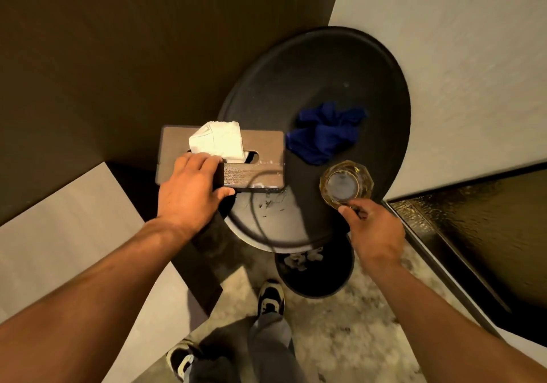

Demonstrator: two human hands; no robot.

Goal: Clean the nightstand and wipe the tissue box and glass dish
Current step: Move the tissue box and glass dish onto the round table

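A round black nightstand stands against the wall. A brown wooden tissue box with a white tissue sticking up hangs over the nightstand's left edge; my left hand grips its near left side. A gold-rimmed glass dish sits at the near right of the top, and my right hand pinches its near rim. A crumpled blue cloth lies on the nightstand between the box and the dish, touched by neither hand. White specks and smears mark the top near the box.
A dark wood panel fills the left and a pale wall the right. The nightstand's round black base rests on a speckled floor by my shoes. A dark textured panel stands at the right, a pale bed surface at the left.
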